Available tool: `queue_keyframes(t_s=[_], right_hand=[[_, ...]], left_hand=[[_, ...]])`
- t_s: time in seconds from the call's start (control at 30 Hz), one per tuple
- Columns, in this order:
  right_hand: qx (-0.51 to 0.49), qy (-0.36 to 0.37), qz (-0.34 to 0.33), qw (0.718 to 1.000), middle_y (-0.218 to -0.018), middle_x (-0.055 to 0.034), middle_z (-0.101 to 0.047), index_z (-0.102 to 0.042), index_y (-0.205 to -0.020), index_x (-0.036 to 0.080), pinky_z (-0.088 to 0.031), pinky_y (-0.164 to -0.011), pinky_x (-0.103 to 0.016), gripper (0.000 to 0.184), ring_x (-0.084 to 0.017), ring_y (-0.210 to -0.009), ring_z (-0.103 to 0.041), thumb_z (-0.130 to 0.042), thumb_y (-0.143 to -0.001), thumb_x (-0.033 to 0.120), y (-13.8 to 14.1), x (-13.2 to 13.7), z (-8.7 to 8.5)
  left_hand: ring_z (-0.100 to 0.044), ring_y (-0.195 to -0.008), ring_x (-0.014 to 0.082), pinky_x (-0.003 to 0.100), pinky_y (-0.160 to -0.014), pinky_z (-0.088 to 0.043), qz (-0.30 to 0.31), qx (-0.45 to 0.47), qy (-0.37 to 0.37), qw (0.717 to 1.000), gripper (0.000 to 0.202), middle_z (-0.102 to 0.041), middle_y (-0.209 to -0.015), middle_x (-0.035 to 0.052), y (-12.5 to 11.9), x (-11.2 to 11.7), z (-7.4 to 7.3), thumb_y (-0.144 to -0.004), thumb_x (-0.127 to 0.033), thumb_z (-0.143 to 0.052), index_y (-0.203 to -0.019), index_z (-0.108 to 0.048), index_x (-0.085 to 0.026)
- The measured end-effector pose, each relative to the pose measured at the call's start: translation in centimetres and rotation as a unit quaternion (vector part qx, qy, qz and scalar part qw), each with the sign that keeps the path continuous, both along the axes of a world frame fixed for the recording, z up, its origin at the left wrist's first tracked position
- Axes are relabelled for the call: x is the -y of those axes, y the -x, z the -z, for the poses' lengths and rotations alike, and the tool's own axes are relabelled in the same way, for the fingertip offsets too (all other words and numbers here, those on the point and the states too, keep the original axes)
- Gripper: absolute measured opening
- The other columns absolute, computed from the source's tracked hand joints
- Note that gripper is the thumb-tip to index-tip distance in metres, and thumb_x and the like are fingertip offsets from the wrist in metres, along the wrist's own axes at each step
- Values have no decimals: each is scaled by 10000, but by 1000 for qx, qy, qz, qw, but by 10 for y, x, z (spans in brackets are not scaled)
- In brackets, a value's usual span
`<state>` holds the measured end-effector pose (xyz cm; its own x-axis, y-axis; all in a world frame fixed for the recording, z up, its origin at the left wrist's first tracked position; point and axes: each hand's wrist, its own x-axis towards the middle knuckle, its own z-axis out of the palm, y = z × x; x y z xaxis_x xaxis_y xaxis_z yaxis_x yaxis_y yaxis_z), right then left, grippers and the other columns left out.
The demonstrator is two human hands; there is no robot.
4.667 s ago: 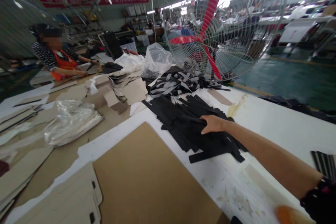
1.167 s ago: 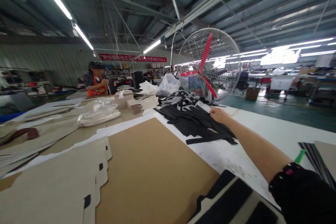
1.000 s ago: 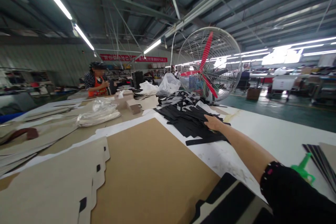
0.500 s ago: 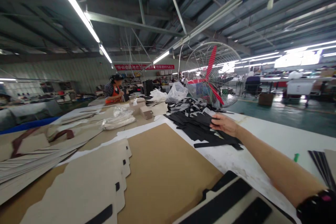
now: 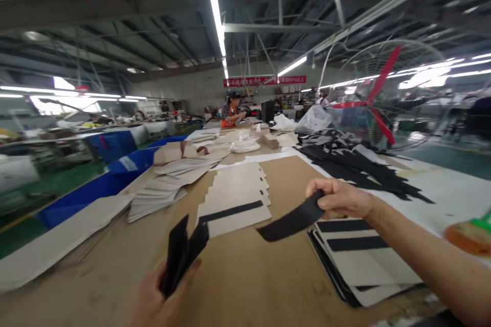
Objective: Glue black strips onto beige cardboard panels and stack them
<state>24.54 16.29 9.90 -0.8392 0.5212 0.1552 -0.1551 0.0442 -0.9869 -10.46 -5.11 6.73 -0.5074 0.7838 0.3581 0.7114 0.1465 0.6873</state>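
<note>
The right hand (image 5: 343, 198) pinches one end of a flat, matte black fabric-like strip (image 5: 291, 220), its free end angled above a smooth brown board (image 5: 249, 286). The left hand (image 5: 153, 296), blurred and cut off below, curls around several bent black strips (image 5: 182, 255). Beyond lie overlapping beige panels with black bands (image 5: 238, 189); an orange-and-green object (image 5: 470, 236) is cropped at right.

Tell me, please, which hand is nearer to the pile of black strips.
Right. The right hand is on the near side of the pile; the left hand is farther, to its lower left in the picture.
</note>
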Motion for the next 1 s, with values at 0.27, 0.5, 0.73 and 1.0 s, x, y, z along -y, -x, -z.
queue_keyframes(t_s=[0.27, 0.5, 0.73, 1.0], right_hand=[[15, -15, -64, 998, -752, 68, -597, -495, -1198, 244, -372, -520, -170, 545, -60, -583, -497, -778, -733, 265, 141, 103, 21], [-26, 51, -48, 997, -850, -6, -645, -659, -1039, 189, -382, -548, -208, 414, -93, -661, -526, -781, -705, 401, 178, 139, 47], [-87, 146, -11, 985, -769, -7, -643, -652, -891, 187, -500, -688, -252, 242, -124, -710, -601, -684, -816, 415, 178, 149, 50], [-132, 218, 207, 944, -646, 50, -463, -508, -762, 222, -256, -322, -127, 198, -45, -428, -347, -700, -776, 266, 86, 57, 49]], left_hand=[[-643, -814, 227, 290, -714, -508, 133, 228, 144, 954, 265, -711, -789, 1, -41, 42, -5, -626, -316, -677, -849, -700, -175], [-466, -580, 129, 245, -556, -393, 56, 282, 42, 957, 324, -472, -553, -44, -21, 65, 32, -644, -475, -720, -738, -632, -177], [-532, -598, 160, 245, -557, -433, 41, 232, 73, 969, 414, -538, -546, -16, -14, 76, 31, -709, -600, -626, -692, -639, -186], [-687, -823, 240, 258, -662, -481, -42, -77, 136, 987, 383, -736, -832, 11, 89, 62, -24, -834, -495, -485, -1002, -693, -220]])
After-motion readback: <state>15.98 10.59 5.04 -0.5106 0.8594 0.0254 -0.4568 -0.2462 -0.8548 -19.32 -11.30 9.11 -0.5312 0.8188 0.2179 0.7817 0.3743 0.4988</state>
